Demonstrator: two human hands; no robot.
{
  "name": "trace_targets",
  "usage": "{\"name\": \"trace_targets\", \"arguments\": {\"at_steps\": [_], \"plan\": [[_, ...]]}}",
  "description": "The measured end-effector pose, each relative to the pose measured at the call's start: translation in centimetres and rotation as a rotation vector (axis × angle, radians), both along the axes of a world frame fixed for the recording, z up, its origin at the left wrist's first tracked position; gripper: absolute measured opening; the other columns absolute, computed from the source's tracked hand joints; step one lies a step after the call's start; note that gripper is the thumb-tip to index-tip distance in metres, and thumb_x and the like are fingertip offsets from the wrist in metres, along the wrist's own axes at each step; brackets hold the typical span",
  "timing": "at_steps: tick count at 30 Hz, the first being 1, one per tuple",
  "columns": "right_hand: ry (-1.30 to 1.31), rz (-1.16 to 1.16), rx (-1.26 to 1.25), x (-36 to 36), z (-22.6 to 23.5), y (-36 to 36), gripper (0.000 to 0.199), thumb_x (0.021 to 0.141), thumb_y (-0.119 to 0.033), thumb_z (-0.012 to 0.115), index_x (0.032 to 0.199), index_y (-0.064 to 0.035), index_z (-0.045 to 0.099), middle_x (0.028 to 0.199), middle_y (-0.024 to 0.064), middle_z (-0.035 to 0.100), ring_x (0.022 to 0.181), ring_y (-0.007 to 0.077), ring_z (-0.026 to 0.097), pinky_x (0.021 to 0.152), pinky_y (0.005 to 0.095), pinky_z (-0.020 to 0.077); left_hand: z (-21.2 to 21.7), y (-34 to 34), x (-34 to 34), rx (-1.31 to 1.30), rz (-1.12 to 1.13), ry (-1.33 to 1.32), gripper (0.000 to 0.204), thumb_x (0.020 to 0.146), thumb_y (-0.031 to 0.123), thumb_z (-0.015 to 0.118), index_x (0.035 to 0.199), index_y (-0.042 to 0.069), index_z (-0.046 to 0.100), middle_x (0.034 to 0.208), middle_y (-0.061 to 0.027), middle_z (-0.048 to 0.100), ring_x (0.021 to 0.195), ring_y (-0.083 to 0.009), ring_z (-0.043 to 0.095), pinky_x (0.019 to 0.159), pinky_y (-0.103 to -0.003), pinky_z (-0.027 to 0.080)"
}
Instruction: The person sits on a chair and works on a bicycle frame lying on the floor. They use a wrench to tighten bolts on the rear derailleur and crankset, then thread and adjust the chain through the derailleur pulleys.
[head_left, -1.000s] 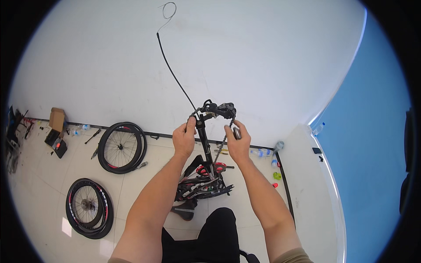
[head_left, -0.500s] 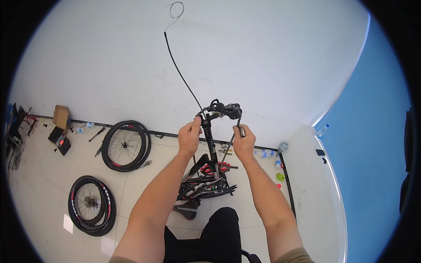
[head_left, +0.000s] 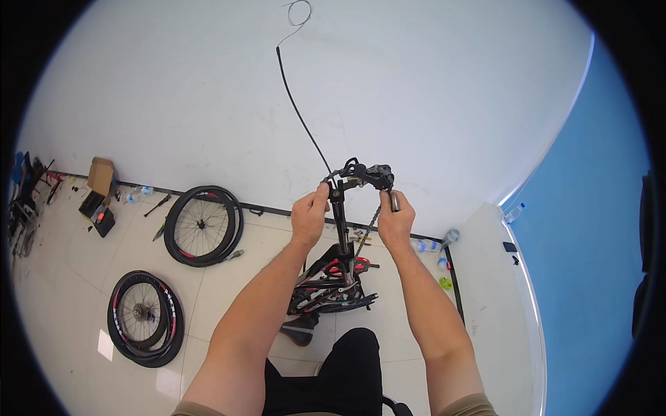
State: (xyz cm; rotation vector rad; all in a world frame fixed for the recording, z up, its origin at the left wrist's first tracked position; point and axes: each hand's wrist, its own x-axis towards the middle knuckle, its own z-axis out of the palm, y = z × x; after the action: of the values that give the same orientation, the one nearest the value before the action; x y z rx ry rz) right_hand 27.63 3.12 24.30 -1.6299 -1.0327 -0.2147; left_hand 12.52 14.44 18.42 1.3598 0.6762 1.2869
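Note:
A black bicycle frame [head_left: 341, 229] stands on end before me, with the rear derailleur [head_left: 378, 176] near its top. My left hand [head_left: 310, 216] is closed beside the frame's upper end, its thumb and fingers pinching the bicycle chain where it comes off the derailleur. On the other side, my right hand [head_left: 397, 223] is closed at the hanging run of chain [head_left: 368, 230], just under the derailleur. A silver metal piece [head_left: 395, 202] shows between its thumb and forefinger; its kind is unclear. A black cable housing [head_left: 300, 114] rises leftward from the frame, bare wire curling at its end.
Two wheels, a spoked wheel with tyre [head_left: 203, 225] and a wheel with a cassette [head_left: 144, 317], lie on the floor at left. Beyond them stands an open cardboard box [head_left: 102, 176]. Plastic bottles [head_left: 424, 245] lie by the wall at right. A saddle [head_left: 300, 331] is near my knee.
Both hands and the frame's top have shifted slightly right in the picture, along with the view. The hands keep their closed grip at the chain.

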Motion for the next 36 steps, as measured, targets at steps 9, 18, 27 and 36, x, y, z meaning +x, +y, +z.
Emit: {"name": "trace_targets", "arguments": {"at_steps": [9,18,27,36], "plan": [[-0.048,-0.060,-0.047,0.1,-0.7,0.0,0.018,0.093,-0.017,0.069,0.089,0.0004,0.064,0.061,0.0038,0.050,0.057,0.0121,0.042,0.054,0.0328,0.0383,0.0,0.2,-0.1,0.038,-0.021,-0.024,0.065,0.096,0.057,0.055,0.066,0.000,0.060,0.060,-0.0036,0.051,0.061,-0.0137,0.046,0.058,-0.032,0.038],[0.074,0.030,0.091,-0.3,0.1,0.2,0.020,0.094,-0.018,0.067,0.097,0.0013,0.067,0.066,0.0054,0.056,0.057,0.0133,0.046,0.055,0.0323,0.0410,0.3,-0.5,-0.1,0.009,-0.018,-0.071,0.060,0.100,0.051,0.054,0.062,0.004,0.055,0.061,0.0010,0.048,0.058,-0.0093,0.041,0.054,-0.027,0.033],[0.042,-0.015,-0.038,0.1,-1.0,0.1,0.019,0.092,-0.018,0.068,0.095,0.0001,0.065,0.065,0.0083,0.055,0.057,0.0150,0.046,0.056,0.0345,0.0414,0.1,-0.1,-0.2,0.023,-0.017,-0.056,0.061,0.100,0.052,0.055,0.063,0.003,0.057,0.061,0.0012,0.048,0.057,-0.0089,0.041,0.053,-0.026,0.032],[0.053,0.095,0.207,-1.3,0.9,0.1,0.025,0.087,-0.006,0.066,0.111,0.0022,0.063,0.068,0.0008,0.054,0.059,0.0088,0.046,0.055,0.0276,0.0403,0.0,-0.3,-0.1,0.049,0.006,-0.044,0.062,0.099,0.053,0.054,0.063,0.003,0.056,0.059,0.0013,0.047,0.057,-0.0090,0.041,0.052,-0.028,0.032]]}}
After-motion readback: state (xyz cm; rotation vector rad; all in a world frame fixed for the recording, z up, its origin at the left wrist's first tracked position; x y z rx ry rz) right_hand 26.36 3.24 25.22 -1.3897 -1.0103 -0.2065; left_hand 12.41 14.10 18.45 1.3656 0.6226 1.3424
